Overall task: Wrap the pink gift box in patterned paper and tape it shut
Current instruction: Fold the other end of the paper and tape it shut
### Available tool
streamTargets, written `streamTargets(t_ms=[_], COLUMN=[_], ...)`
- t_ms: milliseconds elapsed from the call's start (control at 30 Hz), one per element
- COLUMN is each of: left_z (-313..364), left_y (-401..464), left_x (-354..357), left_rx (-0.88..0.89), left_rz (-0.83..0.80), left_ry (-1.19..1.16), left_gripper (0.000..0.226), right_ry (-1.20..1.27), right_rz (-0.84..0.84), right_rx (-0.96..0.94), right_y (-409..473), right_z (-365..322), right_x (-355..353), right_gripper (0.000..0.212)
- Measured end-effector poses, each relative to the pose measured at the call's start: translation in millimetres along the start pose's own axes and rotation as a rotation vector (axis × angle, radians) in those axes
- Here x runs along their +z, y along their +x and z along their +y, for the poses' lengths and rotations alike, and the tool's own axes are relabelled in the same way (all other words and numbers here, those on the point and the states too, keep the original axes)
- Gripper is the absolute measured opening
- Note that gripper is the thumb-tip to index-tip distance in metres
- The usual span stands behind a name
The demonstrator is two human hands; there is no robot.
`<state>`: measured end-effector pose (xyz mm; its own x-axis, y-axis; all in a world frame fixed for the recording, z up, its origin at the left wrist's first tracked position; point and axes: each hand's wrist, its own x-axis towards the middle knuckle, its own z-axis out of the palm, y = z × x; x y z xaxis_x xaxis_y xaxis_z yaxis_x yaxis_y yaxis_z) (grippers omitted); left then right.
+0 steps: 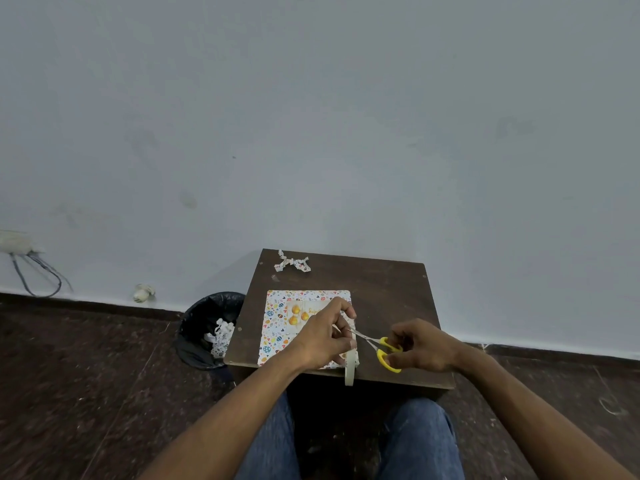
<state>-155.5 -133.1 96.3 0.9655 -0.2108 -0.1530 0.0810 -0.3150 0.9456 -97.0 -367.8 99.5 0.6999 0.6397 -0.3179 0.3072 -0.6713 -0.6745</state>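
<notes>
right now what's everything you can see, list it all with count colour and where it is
table: 1, dark brown, centre, against the wall
wrapped box: 1, white paper with coloured pattern, on the table's left part
scissors: 1, yellow handles, at the box's right edge
tape roll: 1, cream, hanging at the table's near edge
paper scrap: 1, patterned, table's far edge
bin: 1, black liner, holding paper scraps, floor left of the table
cables: several, grey, left wall
left hand: 1, on the box, pinching something small, likely tape
right hand: 1, grip on the scissors
</notes>
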Motion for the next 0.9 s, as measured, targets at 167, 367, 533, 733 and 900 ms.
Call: streamTargets(t_ms=[167, 367, 533, 733, 900], left_z=[0.9, 0.2, -0.1, -0.3, 0.6], left_y=[0.1, -0.1, 0.5, -0.9, -2.2], left_x=[-0.6, -0.5, -0.1, 1.0, 3.0], left_rx=[-0.011, -0.018, -0.022, -0.032, -0.035], left_rz=[-0.002, 0.034, 0.071, 0.087, 0.107], left_ry=[-0.005, -0.036, -0.048, -0.070, -0.072], left_gripper=[0.040, 0.041, 0.042, 0.042, 0.040], right_ry=[-0.041, 0.047, 0.053, -0.024, -0.269], right_rz=[0.058, -0.069, -0.102, 0.121, 0.294], right_rx=[-0.056, -0.013, -0.013, 0.146, 0.516], right_y=[1.1, -6.0, -9.2, -4.2, 7.0], right_z=[4.0, -4.3, 5.1, 44.6, 62.6], right_x=[1.5, -2.1, 2.8, 19.9, 41.3], right_gripper=[0.031, 0.016, 0.015, 0.031, 0.043])
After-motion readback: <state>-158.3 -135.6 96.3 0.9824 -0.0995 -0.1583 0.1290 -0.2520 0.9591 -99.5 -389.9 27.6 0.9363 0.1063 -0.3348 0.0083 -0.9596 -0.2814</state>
